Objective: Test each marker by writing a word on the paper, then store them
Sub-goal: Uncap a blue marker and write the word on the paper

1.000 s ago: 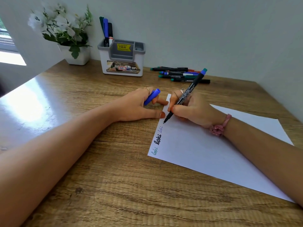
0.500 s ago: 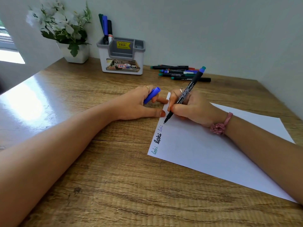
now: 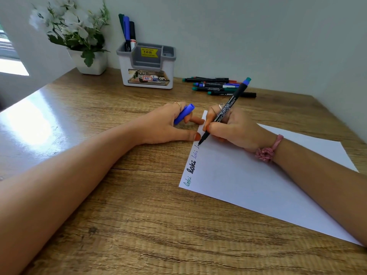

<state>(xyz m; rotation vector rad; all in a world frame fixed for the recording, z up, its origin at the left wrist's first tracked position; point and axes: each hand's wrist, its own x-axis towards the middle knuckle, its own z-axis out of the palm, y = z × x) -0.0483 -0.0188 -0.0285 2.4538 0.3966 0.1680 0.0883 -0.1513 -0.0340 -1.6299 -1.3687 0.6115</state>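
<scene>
Marker: slim black-barrelled pen with blue end plug (image 3: 228, 108), pinched in right hand (image 3: 236, 130), tip on white paper sheet (image 3: 258, 185) at its near-left edge, starting a fourth word.
Cap: blue plastic cap (image 3: 183, 114), tucked between curled left hand (image 3: 164, 126) fingers; likely kept ready for recapping.
Left thumb: flat beside paper edge, probably steadying the sheet.
Written: three "loki" samples along that edge, green, black, blue.
Untested: loose markers on wooden desk (image 3: 220, 87) near wall, well apart from paper.
Storage: white-and-grey desk organiser (image 3: 147, 64), three markers upright in left slot.
</scene>
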